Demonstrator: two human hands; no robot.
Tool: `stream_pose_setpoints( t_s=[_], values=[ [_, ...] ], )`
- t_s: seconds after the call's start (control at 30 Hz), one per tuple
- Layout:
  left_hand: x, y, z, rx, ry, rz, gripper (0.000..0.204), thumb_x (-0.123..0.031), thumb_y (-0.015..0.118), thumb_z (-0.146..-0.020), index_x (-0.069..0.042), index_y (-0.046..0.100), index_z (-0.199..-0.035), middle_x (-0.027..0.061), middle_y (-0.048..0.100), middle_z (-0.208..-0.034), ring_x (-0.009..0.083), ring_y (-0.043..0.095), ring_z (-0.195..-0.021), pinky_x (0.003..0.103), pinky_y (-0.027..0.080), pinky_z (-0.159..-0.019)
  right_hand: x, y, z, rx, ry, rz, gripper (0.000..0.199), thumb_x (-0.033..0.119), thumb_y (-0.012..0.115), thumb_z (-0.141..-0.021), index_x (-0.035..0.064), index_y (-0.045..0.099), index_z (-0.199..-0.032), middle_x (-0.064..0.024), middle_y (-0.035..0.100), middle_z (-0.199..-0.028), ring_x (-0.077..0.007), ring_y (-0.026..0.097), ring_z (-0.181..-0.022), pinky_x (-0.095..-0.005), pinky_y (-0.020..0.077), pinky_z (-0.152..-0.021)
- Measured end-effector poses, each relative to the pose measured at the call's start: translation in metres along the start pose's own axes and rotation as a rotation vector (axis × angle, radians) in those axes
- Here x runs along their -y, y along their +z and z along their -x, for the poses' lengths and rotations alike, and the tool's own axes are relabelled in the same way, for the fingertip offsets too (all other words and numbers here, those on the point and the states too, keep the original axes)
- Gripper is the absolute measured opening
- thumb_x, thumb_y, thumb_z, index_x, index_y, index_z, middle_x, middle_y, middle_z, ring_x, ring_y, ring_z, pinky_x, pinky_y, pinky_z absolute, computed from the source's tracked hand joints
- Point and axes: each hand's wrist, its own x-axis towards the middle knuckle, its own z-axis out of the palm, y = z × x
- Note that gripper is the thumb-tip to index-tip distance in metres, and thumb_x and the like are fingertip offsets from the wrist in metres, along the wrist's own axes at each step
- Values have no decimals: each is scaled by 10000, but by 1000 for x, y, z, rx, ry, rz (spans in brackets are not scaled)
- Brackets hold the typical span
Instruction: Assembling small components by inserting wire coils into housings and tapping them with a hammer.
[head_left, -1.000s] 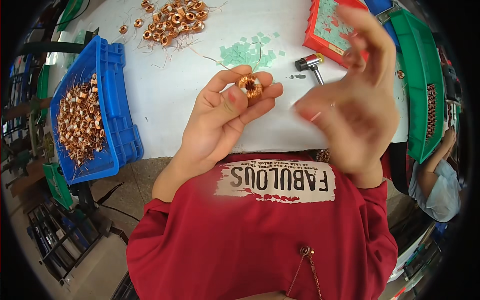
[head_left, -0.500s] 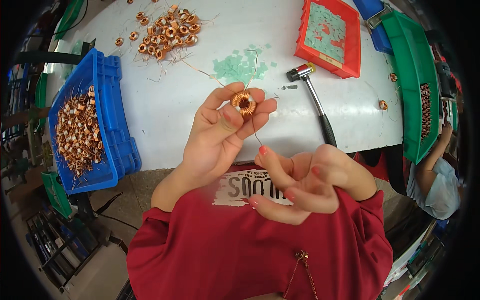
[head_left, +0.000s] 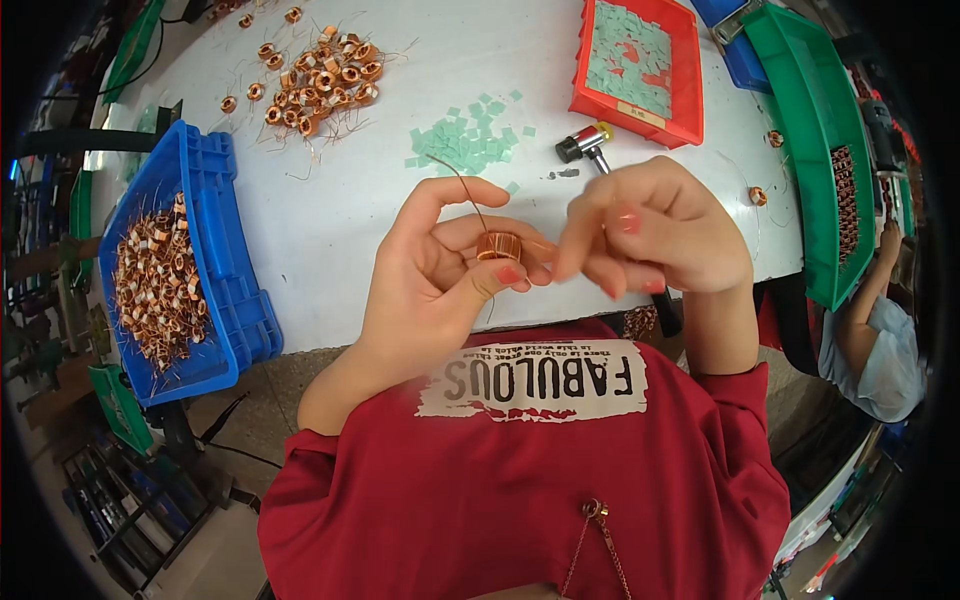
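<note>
My left hand is closed around a copper-wound ring coil, pinching it between thumb and fingers. The coil is turned side-on. One of its wire leads rises past the index finger and another hangs below the thumb. Just right of it, my right hand is raised with curled fingers, the thumb pressed toward the index finger. Its fingertips are partly blurred, so whether a wire lead is between them does not show. Beyond my hands lie loose pale green square pieces on the white table.
A heap of coils lies at the far left. The blue crate at left holds many more. A red tray contains green squares. A hammer is partly behind my right hand. At right stands a green bin, near another person's arm.
The coil has turned from face-on to side-on and moved slightly lower in my left hand. My right hand has risen from below the coil to its right, over the hammer.
</note>
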Motion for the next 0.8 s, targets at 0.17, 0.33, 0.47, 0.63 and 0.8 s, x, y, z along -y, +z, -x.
stream_pose_setpoints(
  t_s=[0.17, 0.33, 0.47, 0.63, 0.8],
  values=[
    [2, 3, 6, 83, -85, 16, 400, 90, 582, -832, -34, 364, -1143, 199, 655, -956, 229, 644, -814, 287, 528, -733, -6, -8, -7, -174, 90, -214, 345, 231, 456, -972, -48, 611, -841, -7, 452, -515, -28, 269, -381, -162, 202, -351],
    [16, 2, 5, 214, 17, -586, 378, 96, 592, -813, -37, 358, -1078, 187, 657, -932, 231, 644, -807, 288, 531, -728, -8, -7, -18, -238, 100, -55, 288, 190, 497, -960, -33, 607, -814, -6, 461, -498, -38, 278, -385, -179, 240, -355],
    [17, -2, 0, 189, 120, -734, 370, 94, 583, -817, -38, 355, -1076, 187, 654, -952, 235, 644, -825, 289, 526, -736, 15, 16, -24, -102, 110, 366, 221, 177, 537, -945, -14, 622, -872, -6, 500, -555, -54, 360, -465, -183, 306, -419],
    [26, -8, -1, 78, 31, -243, 343, 33, 593, -851, -38, 375, -1106, 186, 644, -994, 235, 640, -831, 290, 513, -744, 6, 8, -17, -368, -190, 749, 121, 142, 609, -886, 27, 641, -909, 10, 543, -655, -89, 439, -597, -218, 386, -578],
    [22, -16, -5, -17, 73, 137, 333, -81, 595, -902, -37, 383, -1155, 186, 626, -1039, 235, 620, -912, 309, 470, -826, -32, 1, -7, -443, -578, 1147, 106, 117, 645, -823, 74, 651, -920, 28, 526, -706, -115, 446, -689, -274, 390, -712]
  ],
)
